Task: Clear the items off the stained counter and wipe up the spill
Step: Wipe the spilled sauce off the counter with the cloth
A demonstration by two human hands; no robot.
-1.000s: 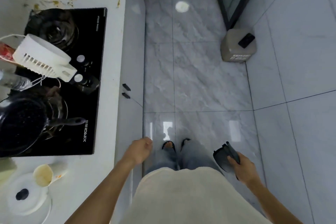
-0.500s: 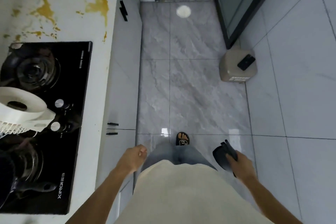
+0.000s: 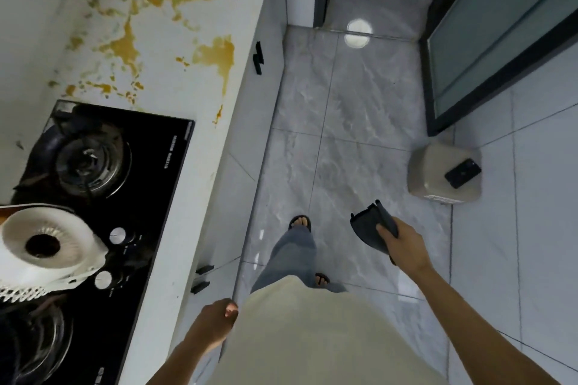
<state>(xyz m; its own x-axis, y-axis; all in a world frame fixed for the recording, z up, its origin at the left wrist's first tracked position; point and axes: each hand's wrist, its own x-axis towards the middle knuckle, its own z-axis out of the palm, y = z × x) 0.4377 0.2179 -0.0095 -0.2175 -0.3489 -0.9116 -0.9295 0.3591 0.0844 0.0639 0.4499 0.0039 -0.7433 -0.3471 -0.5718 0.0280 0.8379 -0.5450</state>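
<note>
While the person stood mid-stride on the grey tiled floor point(image 3: 344, 122), the thing that mattered was how the yellow-orange spill point(image 3: 215, 55) lay ahead and off to the left, spread over the white table point(image 3: 200, 166) beyond the far end of the black gas hob point(image 3: 103, 184). Its patches ran roughly along the table's length, with one streak trailing down toward the front edge. The right hand point(image 3: 403, 244) was curled around a dark grey folded cloth point(image 3: 370, 230), held out over the floor on the far side of the body from the stain, so well apart from it. The left hand point(image 3: 214, 327) hung loosely curled with nothing in it, right by the table's front edge, so it was the nearer one. My guess is the cloth had to cross over leftward and forward to reach that mess. A white fan point(image 3: 47, 247) sat on the hob, near the bottom left.
</note>
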